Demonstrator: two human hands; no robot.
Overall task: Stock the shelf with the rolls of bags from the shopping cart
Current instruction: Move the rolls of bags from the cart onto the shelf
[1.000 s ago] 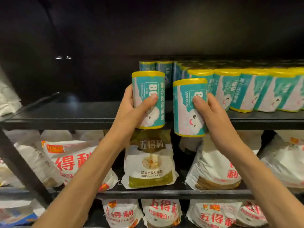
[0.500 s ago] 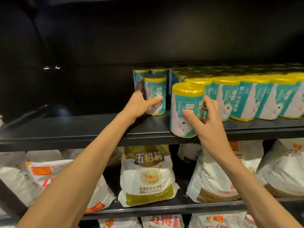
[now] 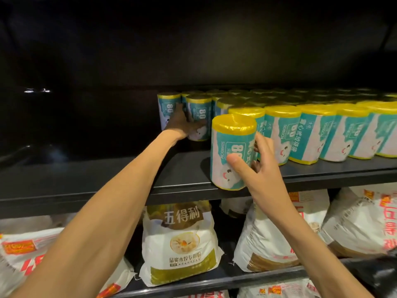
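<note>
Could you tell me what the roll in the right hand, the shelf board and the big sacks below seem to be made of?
Roll of bags: thin yellow plastic film, crinkled and glossy on top, inside a printed wrapper, probably paper or film.
Shelf: smooth, matte black board, likely painted metal; not certain.
Sacks: white printed bags, creased and soft, paper or woven plastic.

Dim, murky shelf [image 3: 111, 177] depths, front-lit foreground, tiny glare specks at far left, wide-angle bowing at edges.
</note>
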